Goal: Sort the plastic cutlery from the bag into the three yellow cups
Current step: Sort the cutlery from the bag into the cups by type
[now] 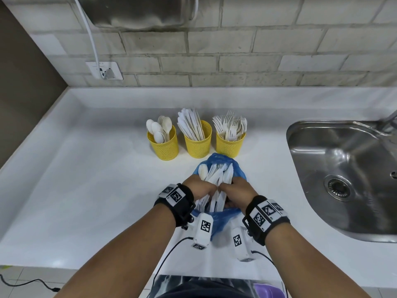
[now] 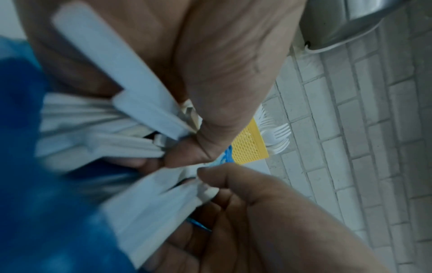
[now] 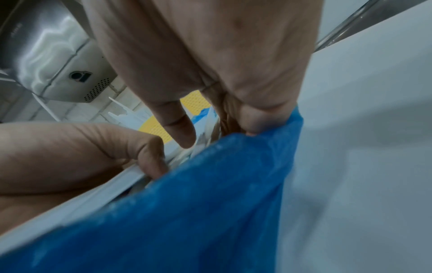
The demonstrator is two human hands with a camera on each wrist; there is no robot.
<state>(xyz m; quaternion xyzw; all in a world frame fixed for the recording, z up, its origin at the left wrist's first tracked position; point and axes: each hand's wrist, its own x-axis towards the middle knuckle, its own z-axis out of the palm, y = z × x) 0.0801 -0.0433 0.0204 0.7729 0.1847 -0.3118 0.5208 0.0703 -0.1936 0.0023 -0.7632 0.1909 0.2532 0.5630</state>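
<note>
Three yellow perforated cups stand in a row on the white counter [image 1: 86, 179]: the spoon cup [image 1: 163, 145] left, the knife cup [image 1: 198, 146] middle, the fork cup [image 1: 230, 147] right. In front of them lies an open blue bag [image 1: 221, 160] full of white plastic cutlery [image 1: 217, 175]. My left hand [image 1: 209, 188] reaches into the bag mouth and pinches a bundle of white handles [image 2: 140, 92]. My right hand [image 1: 227, 187] is beside it, thumb on the cutlery, its curled fingers [image 3: 252, 127] gripping the bag's edge [image 3: 275, 147]. The fingertips of both hands nearly touch.
A steel sink [image 1: 343, 168] is set into the counter at the right, with a tap [image 1: 390, 120] behind it. A wall socket [image 1: 105, 70] with a white cable sits back left, under a metal appliance [image 1: 139, 11]. A brick wall runs behind.
</note>
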